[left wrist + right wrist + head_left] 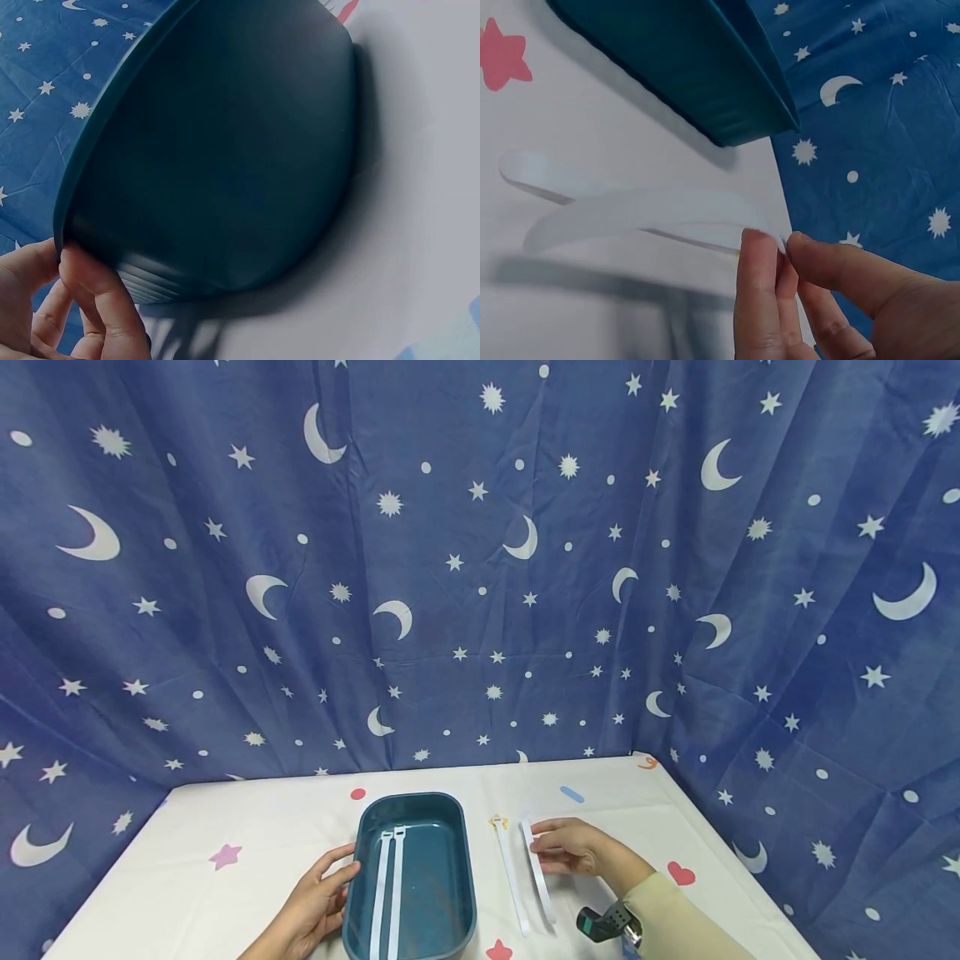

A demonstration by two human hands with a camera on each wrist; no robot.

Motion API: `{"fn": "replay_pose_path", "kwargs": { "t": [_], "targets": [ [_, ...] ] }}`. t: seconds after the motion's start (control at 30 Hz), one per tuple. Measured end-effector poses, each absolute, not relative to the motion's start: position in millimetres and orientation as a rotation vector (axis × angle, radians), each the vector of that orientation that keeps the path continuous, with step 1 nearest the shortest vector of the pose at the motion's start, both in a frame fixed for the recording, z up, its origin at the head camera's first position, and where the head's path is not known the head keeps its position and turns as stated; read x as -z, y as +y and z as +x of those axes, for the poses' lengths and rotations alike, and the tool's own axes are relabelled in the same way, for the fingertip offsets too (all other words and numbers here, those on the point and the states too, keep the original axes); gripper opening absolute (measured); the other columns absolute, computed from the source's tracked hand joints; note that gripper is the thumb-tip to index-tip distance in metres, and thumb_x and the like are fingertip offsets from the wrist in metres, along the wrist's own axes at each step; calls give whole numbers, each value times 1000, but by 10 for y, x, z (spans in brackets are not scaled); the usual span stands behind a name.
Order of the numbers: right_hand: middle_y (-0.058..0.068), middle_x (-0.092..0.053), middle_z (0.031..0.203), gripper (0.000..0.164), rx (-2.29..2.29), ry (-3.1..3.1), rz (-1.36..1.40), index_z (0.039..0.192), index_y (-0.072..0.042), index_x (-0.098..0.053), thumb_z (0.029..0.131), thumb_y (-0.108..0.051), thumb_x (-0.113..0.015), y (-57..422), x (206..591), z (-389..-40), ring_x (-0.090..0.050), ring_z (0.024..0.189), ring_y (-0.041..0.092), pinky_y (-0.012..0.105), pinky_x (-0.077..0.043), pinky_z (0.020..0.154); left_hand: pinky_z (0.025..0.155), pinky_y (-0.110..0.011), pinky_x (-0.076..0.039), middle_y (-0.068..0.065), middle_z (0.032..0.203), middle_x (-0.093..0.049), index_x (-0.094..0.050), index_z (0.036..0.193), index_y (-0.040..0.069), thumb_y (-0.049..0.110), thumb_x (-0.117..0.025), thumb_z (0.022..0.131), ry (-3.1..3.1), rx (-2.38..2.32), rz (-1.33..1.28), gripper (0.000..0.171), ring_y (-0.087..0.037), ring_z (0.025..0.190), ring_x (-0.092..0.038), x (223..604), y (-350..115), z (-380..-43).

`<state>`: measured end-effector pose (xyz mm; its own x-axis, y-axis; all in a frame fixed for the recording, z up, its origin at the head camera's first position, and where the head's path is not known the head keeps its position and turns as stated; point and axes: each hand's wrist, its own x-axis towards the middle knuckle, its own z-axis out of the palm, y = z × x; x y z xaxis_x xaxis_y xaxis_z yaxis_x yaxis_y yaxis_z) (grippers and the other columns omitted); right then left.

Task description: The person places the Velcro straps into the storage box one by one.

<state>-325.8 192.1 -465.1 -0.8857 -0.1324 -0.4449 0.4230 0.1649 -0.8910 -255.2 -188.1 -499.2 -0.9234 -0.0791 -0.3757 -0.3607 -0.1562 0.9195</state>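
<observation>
In the head view a deep teal plastic bin (442,906) with rounded corners stands at the table's front. My left hand (311,897) pinches its left rim between thumb and fingers, closer in the left wrist view, where the outer wall (217,150) fills the middle. Two white cable straps (396,881) with slotted heads lie side by side inside the bin. Right of it, my right hand (573,847) pinches another white cable strap (652,208) near its far end; its free length bows over the table. One more white cable strap (510,872) lies flat between bin and right hand.
A white tablecloth (277,827) with coloured shapes printed on it covers the table. Blue curtains (450,610) with moons and stars hang behind and along the sides. A dark band with a metal part (611,922) sits on the right wrist, beside a pale sleeve (675,914).
</observation>
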Motion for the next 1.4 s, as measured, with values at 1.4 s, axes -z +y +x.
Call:
{"fn": "replay_pose_path", "kwargs": {
  "t": [1.4],
  "targets": [
    [9, -63, 90, 38, 1804, 1940, 115, 118, 3, -60, 82, 7, -68, 1256, 4221, -3219, -65, 80, 18, 34, -61, 73, 66, -32, -60, -8, 89, -68, -38, 146, 7, 24, -62, 98, 1870, -2233, -468, 57, -11, 71, -66, 4960, -1868, -2526]
  ]
}}
